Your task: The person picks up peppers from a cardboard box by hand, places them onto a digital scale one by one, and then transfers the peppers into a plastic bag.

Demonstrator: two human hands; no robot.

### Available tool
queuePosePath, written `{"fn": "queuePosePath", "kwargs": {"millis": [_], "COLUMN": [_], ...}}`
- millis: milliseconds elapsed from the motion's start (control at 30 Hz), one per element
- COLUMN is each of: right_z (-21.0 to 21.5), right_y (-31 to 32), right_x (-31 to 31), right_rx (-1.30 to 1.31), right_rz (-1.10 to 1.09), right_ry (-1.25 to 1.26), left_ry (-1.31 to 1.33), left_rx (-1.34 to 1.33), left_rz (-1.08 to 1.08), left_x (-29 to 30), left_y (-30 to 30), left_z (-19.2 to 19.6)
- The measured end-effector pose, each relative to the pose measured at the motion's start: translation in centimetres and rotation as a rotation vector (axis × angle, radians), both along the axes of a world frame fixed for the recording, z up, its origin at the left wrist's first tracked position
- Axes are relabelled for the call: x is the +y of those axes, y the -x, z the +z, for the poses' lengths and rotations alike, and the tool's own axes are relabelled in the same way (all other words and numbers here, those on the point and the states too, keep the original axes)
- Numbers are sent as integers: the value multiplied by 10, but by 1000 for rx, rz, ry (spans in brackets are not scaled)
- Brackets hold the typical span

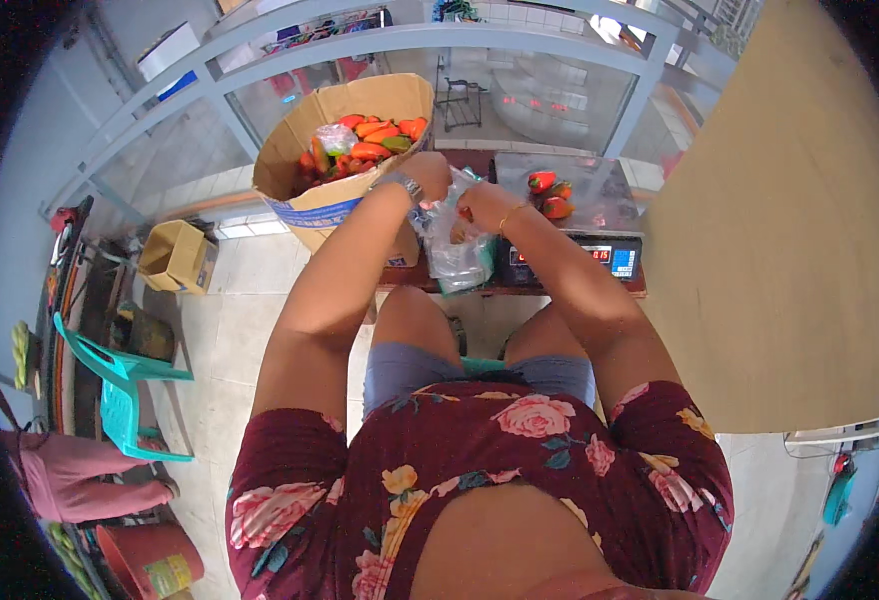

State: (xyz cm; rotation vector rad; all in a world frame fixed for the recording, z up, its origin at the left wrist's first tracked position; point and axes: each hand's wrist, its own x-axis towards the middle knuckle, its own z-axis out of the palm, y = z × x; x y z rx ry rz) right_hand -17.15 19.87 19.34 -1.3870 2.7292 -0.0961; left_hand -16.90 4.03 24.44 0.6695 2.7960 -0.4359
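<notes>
My left hand (427, 178), with a watch on its wrist, is closed on the upper edge of a clear plastic bag (457, 263). Opposite it, my right hand (487, 207), wearing a thin bracelet, has its fingers curled at the bag's mouth. A small red patch shows by the right fingers; I cannot tell whether it is a pepper. The bag hangs in front of a stool or low table, between a box and a scale. Several red peppers (558, 208) lie on the metal plate of the digital scale (605, 190), just right of my right hand.
A tall cardboard box (330, 215) full of red and orange peppers (371, 151) stands left of my hands. A metal-framed railing (440, 38) runs behind. At the right rises a large tan panel (780, 230). A green plastic chair (120, 400) and a small carton (175, 257) stand at left.
</notes>
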Motion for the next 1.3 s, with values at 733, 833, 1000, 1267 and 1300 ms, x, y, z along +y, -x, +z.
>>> {"fn": "queuePosePath", "kwargs": {"millis": [733, 833, 1000, 1267, 1300], "right_z": [-96, -108, -78, 13, 7], "right_y": [28, 26, 13, -26, -22], "right_x": [136, 150, 154, 58, 51], "right_rx": [277, 357, 229, -482, -503], "right_rz": [-535, -498, -679, -277, -195], "right_ry": [264, 364, 944, 974, 893], "left_ry": [-485, -622, -509, -619, -716], "left_rx": [3, -79, -78, -285, -201], "left_rz": [61, 121, 103, 196, 39], "left_x": [-24, -15, 2, 21, 26], "left_y": [19, 19, 14, -2, -6], "left_z": [-22, -19, -2, 4, 7]}}
